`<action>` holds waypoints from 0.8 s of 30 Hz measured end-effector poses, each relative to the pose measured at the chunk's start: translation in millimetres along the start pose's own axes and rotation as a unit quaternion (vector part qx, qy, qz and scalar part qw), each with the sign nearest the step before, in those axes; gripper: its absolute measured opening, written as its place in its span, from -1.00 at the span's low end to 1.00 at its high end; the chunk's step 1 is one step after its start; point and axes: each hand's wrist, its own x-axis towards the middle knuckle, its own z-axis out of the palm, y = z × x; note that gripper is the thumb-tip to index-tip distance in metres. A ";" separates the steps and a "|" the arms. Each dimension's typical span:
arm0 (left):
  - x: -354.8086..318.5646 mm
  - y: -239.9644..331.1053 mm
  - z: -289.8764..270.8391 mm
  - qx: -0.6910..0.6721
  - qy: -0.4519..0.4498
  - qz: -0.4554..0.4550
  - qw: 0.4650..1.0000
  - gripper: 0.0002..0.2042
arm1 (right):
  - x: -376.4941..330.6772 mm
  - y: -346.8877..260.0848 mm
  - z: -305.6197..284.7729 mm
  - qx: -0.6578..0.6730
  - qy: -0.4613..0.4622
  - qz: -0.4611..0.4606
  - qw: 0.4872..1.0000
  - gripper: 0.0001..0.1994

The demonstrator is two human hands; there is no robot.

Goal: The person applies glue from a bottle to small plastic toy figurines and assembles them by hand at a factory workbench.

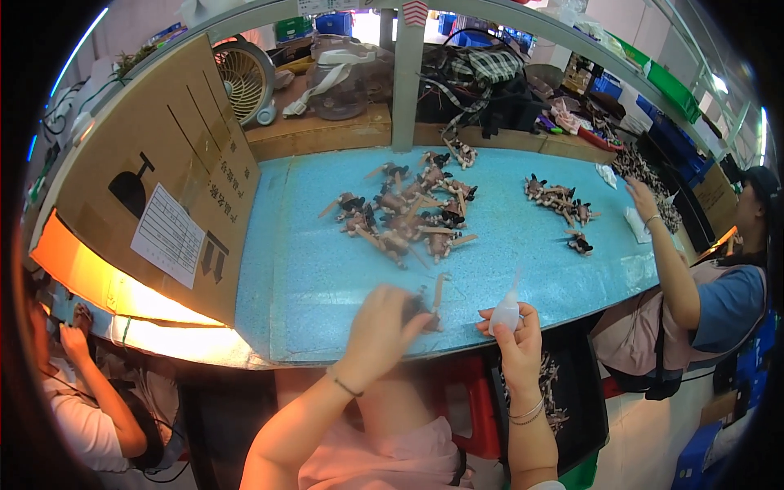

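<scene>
My left hand [382, 325], slightly blurred, is closed at the near edge of the blue work surface [327, 302]. Its fingers are on a small brown and dark figurine [433, 314] with a tan strip sticking up; the fingers partly hide it. My right hand [518, 339] grips a small white squeeze bottle [506, 315], its thin nozzle pointing up. Beyond my hands lies a loose pile of similar figurines [400, 208], many with tan strips. A smaller group of figurines [559, 198] lies to the right, one figurine [579, 242] apart from it.
An upright cardboard sheet [180, 163] bounds the left side. At the back stand a fan [245, 82] and a metal post [406, 90]. A co-worker's arm [674, 261] reaches over the right side, near many small parts [645, 175]. A black bin [580, 400] sits below the right edge.
</scene>
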 end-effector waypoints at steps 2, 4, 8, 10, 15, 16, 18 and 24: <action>-10.1 1.8 -16.5 -0.080 -0.038 -0.050 0.995 -0.72 | -2.1 0.7 -2.8 0.010 -0.001 0.001 1.000 -0.74; -24.2 -3.9 -35.1 -0.074 -0.066 -0.102 0.990 -0.72 | -3.0 2.0 -1.7 0.016 0.026 -0.001 1.000 -0.78; -37.4 -7.8 -56.9 -0.453 0.106 -0.194 0.864 -0.63 | -0.4 7.7 5.7 -0.004 0.069 -0.010 0.998 -0.80; -47.3 -19.7 -61.2 -0.459 0.094 -0.196 0.862 -0.64 | 1.6 3.1 22.1 0.020 0.095 -0.044 0.994 -0.82; -57.1 -14.9 -75.2 -0.224 0.123 -0.089 0.963 -0.60 | 4.8 -9.4 38.7 0.035 0.075 -0.144 0.986 -0.56; -57.7 -14.5 -79.3 -0.063 0.118 -0.007 0.991 -0.59 | 4.7 -14.5 42.9 0.034 0.071 -0.140 0.987 -0.56; -63.9 -18.9 -76.4 -0.102 0.145 -0.017 0.984 -0.59 | 3.8 -26.5 52.7 0.043 0.093 -0.165 0.981 -0.54; -74.8 -28.6 -68.2 -0.135 0.168 0.053 0.975 -0.51 | -11.7 -45.1 80.4 -0.107 0.026 -0.224 0.968 -0.44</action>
